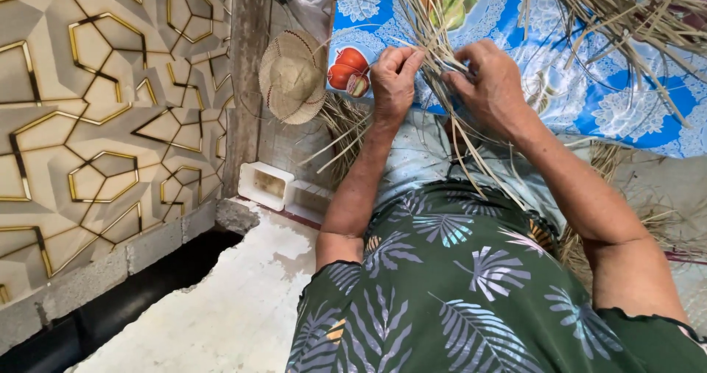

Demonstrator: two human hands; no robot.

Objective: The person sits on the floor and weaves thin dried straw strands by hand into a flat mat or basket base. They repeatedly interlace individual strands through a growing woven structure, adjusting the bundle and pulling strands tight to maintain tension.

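My left hand (394, 78) and my right hand (487, 82) are both raised in front of me, fingers pinched on a bundle of long dry straw strips (436, 45). The pale strips fan upward from my hands and trail down across my lap. The two hands sit close together, almost touching, with the strips crossing between them. I wear a dark green garment with a leaf print (456, 284).
A small woven straw hat (292, 76) lies to the left of my hands. A blue cloth with fruit pictures (589, 86) lies beyond, with loose straw (633, 8) on it. White rectangular blocks (266, 185) sit by a wall with a gold geometric pattern (110, 122).
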